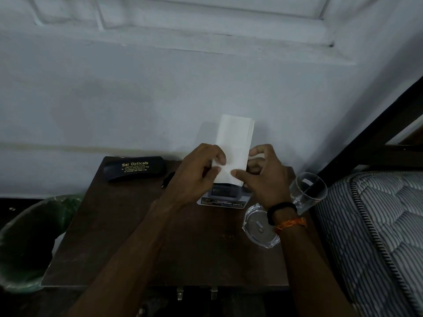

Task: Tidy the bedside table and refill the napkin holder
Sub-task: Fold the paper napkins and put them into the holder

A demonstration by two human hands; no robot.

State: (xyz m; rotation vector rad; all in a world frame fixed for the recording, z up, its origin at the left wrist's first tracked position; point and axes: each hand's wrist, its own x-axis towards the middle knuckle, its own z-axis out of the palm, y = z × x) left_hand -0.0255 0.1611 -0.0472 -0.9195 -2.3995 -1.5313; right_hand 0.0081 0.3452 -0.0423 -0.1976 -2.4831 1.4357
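A stack of white napkins (234,143) stands upright, its lower end down in the napkin holder (225,197), a small dark holder with a printed white base on the dark wooden bedside table (142,236). My left hand (196,177) pinches the stack's left edge. My right hand (263,177) grips its right edge, thumb across the front. Much of the holder is hidden behind my hands.
A black spectacle case (135,168) lies at the table's back left, with a small dark object (168,179) beside it. A glass ashtray (258,227) and a drinking glass (307,193) sit at the right. A green-lined bin (29,241) stands left, a striped mattress (375,227) right.
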